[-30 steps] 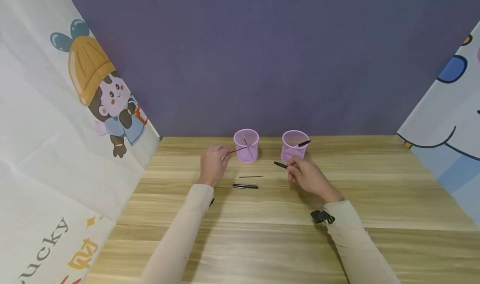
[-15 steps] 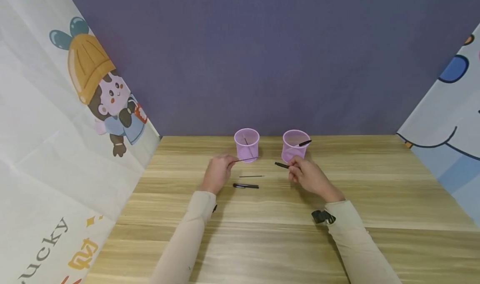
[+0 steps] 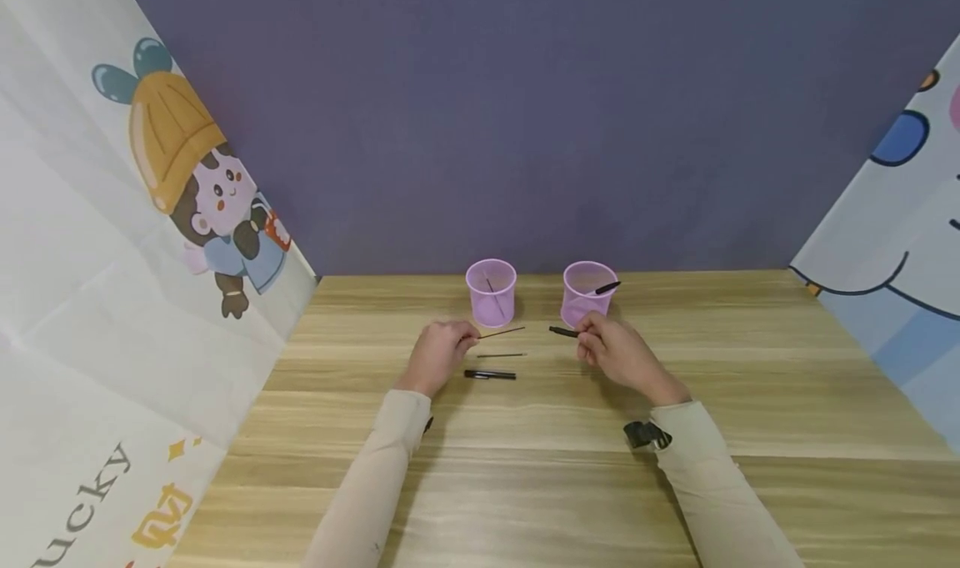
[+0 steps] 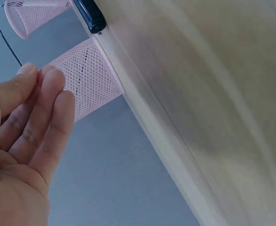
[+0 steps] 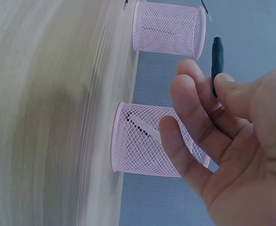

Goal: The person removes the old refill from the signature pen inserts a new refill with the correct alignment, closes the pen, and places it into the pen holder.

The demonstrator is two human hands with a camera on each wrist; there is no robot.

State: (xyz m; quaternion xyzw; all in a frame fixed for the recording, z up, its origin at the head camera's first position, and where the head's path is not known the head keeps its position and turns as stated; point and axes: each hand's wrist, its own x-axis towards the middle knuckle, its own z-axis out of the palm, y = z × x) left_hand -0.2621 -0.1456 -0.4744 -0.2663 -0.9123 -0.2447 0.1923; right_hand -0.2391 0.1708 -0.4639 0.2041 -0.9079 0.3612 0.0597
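Note:
In the head view my left hand (image 3: 441, 355) pinches a thin dark pen refill (image 3: 502, 332) by one end, in front of the left pink mesh pen cup (image 3: 491, 309). Its fine metal tip points away from the fingers in the left wrist view. My right hand (image 3: 618, 353) pinches a short black pen barrel (image 5: 217, 59) between thumb and fingertips, its stepped end pointing left in the head view. That hand is in front of the right pink mesh pen cup (image 3: 579, 305), partly covering it. A second refill (image 3: 502, 354) and a black capped pen (image 3: 490, 374) lie on the table between the hands.
The left cup holds a thin dark stick (image 3: 489, 283); a black-ended pen (image 3: 607, 288) leans out of the right cup. Both cups stand near the back edge of the wooden table (image 3: 480, 485), before a dark blue-grey panel (image 3: 525, 118). Printed white sheets hang at both sides.
My left hand has come down and slightly right with the refill, from over the left cup to in front of its base. The right hand has stayed nearly still with the pen barrel.

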